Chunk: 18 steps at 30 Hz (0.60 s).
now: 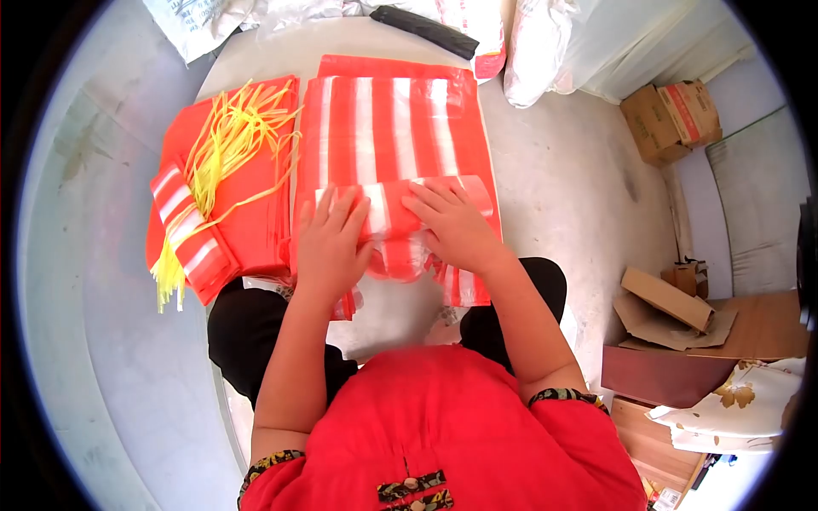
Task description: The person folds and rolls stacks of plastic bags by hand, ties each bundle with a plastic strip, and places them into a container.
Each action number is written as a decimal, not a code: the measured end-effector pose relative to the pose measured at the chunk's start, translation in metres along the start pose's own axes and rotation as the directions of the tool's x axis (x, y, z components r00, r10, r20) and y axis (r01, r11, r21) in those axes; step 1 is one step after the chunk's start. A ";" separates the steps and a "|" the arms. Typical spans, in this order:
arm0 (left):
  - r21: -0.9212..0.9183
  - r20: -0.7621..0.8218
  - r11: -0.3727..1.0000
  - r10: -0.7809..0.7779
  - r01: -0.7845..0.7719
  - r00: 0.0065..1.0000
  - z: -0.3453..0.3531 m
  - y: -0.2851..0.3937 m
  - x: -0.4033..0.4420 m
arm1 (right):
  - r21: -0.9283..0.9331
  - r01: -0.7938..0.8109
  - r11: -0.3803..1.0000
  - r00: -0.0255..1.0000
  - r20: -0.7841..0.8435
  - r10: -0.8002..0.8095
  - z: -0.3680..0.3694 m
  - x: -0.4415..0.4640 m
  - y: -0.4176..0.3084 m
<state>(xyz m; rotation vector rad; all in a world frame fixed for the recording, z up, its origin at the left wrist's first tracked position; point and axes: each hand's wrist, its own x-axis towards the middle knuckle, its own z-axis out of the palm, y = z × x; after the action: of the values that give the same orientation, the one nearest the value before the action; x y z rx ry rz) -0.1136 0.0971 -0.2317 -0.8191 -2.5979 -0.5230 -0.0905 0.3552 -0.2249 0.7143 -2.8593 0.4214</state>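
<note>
A stack of red-and-white striped plastic sheets, which look like bags [392,128], lies in front of me. Its near part is folded or rolled over into a thick band [377,209]. My left hand [332,243] rests on the band's left part, fingers stretched out. On the right part of the same band lies my right hand [460,223], palm down with fingers spread. Loose crumpled ends of the plastic [466,288] hang toward my knees. What lies under both palms is hidden.
At the left, a red plastic stack [260,234] carries a bunch of yellow strips [230,128] and a rolled striped bundle [192,234] tied with yellow. A black bar-shaped object [426,32] lies at the back edge. Cardboard boxes [669,123] stand at far right.
</note>
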 end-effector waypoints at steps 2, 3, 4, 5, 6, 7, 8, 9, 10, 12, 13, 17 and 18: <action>-0.013 0.046 1.000 0.001 -0.001 0.999 0.018 -0.003 -0.003 | 0.011 -0.023 1.000 1.000 -0.014 0.024 0.011 0.003 0.005; -0.013 0.062 1.000 -0.005 0.006 0.998 0.019 -0.004 -0.003 | 0.016 -0.035 0.999 0.999 -0.022 0.036 0.013 0.005 0.007; -0.014 0.078 1.000 -0.010 0.011 0.997 0.020 -0.005 -0.002 | 0.021 -0.041 0.999 0.999 -0.035 0.042 0.014 0.005 0.009; -0.015 0.091 1.000 -0.015 0.017 0.996 0.020 -0.006 -0.001 | 0.024 -0.047 0.999 0.998 -0.048 0.048 0.013 0.006 0.011; 0.000 0.088 1.000 -0.013 0.013 0.996 0.020 -0.008 0.000 | 0.027 -0.051 0.998 0.997 -0.062 0.052 0.011 0.007 0.013; 0.016 0.085 1.000 -0.012 0.010 0.996 0.021 -0.011 -0.001 | 0.019 -0.069 0.997 0.995 -0.064 0.070 0.011 0.006 0.018; 0.032 0.083 0.999 -0.011 0.008 0.997 0.021 -0.014 -0.001 | 0.012 -0.087 0.996 0.994 -0.065 0.088 0.013 0.002 0.025; 0.046 0.068 0.999 -0.028 0.025 0.997 0.022 -0.019 -0.002 | 0.005 -0.106 0.994 0.992 -0.067 0.106 0.013 -0.001 0.031; 0.059 0.054 0.997 -0.045 0.042 0.998 0.022 -0.023 -0.003 | 0.022 -0.129 0.991 0.989 -0.065 0.131 0.013 -0.003 0.038; 0.061 0.009 0.997 -0.042 0.042 0.999 0.023 -0.030 -0.006 | 0.057 -0.177 0.983 0.982 -0.061 0.180 0.008 -0.002 0.045; 0.051 -0.023 0.998 -0.023 0.024 0.999 0.023 -0.033 -0.007 | 0.019 -0.221 0.975 0.975 -0.020 0.221 0.003 0.000 0.044; -0.077 0.206 0.961 -0.245 0.265 0.947 -0.014 -0.011 -0.005 | -0.226 -0.261 0.939 0.942 -0.270 0.197 -0.039 0.016 0.024; -0.235 0.244 0.894 -0.326 0.382 0.913 -0.021 -0.010 -0.007 | -0.309 -0.257 0.916 0.903 -0.414 0.113 -0.051 0.022 0.014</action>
<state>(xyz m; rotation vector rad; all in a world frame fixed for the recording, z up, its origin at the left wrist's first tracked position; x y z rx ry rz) -0.1098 0.0770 -0.2190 -0.4886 -2.9227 -0.9766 -0.1120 0.3734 -0.1746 0.2497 -2.5240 0.0456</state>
